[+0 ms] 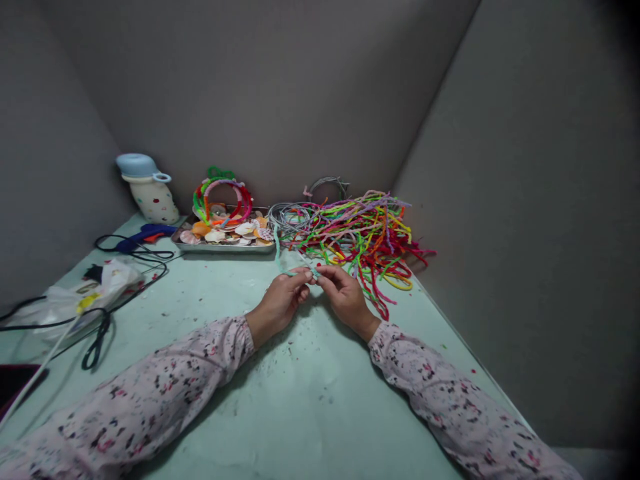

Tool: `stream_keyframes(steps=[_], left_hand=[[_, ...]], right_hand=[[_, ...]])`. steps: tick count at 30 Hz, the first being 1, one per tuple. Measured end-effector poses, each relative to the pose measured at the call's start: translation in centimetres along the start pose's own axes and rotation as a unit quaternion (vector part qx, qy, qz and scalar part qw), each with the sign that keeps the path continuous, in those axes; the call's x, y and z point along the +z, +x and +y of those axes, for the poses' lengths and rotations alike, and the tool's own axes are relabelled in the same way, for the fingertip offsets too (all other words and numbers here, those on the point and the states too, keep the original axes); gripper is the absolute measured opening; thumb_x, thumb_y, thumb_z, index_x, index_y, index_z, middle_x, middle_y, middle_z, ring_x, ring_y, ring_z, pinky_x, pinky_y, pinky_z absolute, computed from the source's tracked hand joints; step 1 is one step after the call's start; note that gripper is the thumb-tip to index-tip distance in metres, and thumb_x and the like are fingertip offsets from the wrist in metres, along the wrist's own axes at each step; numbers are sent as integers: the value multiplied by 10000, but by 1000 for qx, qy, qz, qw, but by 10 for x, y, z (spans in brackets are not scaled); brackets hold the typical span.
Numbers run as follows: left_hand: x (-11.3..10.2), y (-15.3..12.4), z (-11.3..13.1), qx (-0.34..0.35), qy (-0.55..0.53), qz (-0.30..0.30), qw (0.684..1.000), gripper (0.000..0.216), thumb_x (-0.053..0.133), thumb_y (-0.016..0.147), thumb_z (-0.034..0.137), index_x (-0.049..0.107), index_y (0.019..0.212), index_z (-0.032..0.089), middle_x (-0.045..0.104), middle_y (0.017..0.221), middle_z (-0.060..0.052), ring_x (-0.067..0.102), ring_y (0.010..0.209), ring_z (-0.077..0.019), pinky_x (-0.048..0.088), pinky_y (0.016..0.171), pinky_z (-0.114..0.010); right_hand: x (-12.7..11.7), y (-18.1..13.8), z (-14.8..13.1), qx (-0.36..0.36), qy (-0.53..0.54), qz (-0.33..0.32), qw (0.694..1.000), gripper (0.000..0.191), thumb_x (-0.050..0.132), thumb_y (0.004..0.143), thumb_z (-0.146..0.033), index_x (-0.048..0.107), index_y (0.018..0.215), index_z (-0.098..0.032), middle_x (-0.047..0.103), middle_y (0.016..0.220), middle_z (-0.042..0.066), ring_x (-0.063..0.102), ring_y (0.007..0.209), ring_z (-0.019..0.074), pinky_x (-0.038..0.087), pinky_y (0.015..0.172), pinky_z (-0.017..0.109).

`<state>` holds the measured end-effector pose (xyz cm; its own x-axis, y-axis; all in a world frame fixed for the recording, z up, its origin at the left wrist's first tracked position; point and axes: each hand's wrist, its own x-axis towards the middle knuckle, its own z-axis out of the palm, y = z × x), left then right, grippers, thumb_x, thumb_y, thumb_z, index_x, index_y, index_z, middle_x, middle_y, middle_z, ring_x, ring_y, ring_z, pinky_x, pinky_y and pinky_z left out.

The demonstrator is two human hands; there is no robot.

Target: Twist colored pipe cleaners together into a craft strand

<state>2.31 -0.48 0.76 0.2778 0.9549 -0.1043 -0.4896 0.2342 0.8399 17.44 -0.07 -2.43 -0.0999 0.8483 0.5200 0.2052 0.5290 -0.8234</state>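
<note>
My left hand [281, 299] and my right hand [344, 293] meet at the middle of the pale green table [300, 413], fingertips pinched together. Both pinch a pale green pipe cleaner [278, 257] that curves up and away from the left fingers toward the tray. A thin wire seems to run between the fingertips, but it is too small to make out. Just beyond my right hand lies a heap of coloured pipe cleaners [365, 237].
A metal tray [223, 248] with seashells and wrapped coloured hoops [223, 197] stands at the back. Grey wire coils [293, 215] lie beside it. At the left are a blue glue gun [145, 235], black cables, scissors [97, 340], a plastic bag [90, 293] and a dotted jug [150, 190]. Grey walls close in.
</note>
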Motion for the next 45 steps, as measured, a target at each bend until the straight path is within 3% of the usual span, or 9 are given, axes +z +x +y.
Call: stream_keyframes(steps=[26,35,45], left_hand=[[-10,7,-8,39,63,-20,997,258,716,721,299,547,859,161,513,648,45,439,512,-39,334,474,-145],[-10,7,-9,33,60,-8,998,306,734,704,318,549,886,155,572,716,27,466,514,-37,352,477,-156],[-9,5,-8,-16,107,6,994,317,673,744,421,524,728,142,542,605,21,438,439,-47,307,403,-171]], right_hand=[[-2,2,-3,16,22,-16,1000,194,568,858,-315,628,1016,-219,650,915,29,594,799,151,484,738,288],[-2,2,-4,12,30,-13,999,182,574,856,-298,629,1016,-230,659,926,25,608,838,157,483,763,294],[-1,2,-6,-10,-32,6,999,196,556,860,-293,629,1026,-220,669,928,36,623,852,164,499,770,302]])
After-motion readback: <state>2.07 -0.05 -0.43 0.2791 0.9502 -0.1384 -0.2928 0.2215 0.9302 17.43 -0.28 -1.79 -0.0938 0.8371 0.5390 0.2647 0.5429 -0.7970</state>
